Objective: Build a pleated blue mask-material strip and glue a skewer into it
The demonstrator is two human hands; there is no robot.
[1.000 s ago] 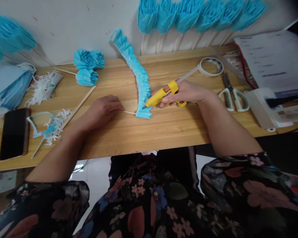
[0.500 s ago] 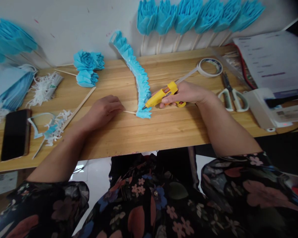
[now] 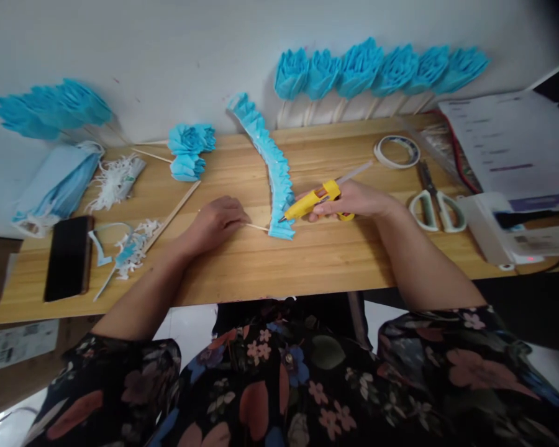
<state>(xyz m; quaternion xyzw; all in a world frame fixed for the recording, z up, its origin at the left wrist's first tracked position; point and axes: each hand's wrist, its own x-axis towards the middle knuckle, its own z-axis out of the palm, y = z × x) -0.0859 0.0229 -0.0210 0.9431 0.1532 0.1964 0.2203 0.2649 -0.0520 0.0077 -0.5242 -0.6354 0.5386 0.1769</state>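
A long strip of folded blue paper [image 3: 272, 164] curves across the wooden table [image 3: 307, 261] from the wall to its middle. My right hand [image 3: 358, 200] is closed round a yellow glue gun [image 3: 313, 200], whose tip touches the strip's near end. My left hand [image 3: 214, 225] lies to the left, fingers closed on a thin wooden stick [image 3: 257, 227] that runs to the strip's near end.
Blue paper flowers on sticks [image 3: 377, 68] lean against the wall. A tape roll [image 3: 397, 151], scissors [image 3: 431, 198], papers [image 3: 507, 139] and a white box [image 3: 494, 226] lie right. On the left are a phone [image 3: 69, 257], paper scraps [image 3: 128, 251], a long stick [image 3: 172, 214], blue flowers [image 3: 189, 149] and blue masks [image 3: 56, 186].
The view has tilted up and drawn back, so everything sits lower and smaller in the picture. Both hands keep their places at the strip's near end.
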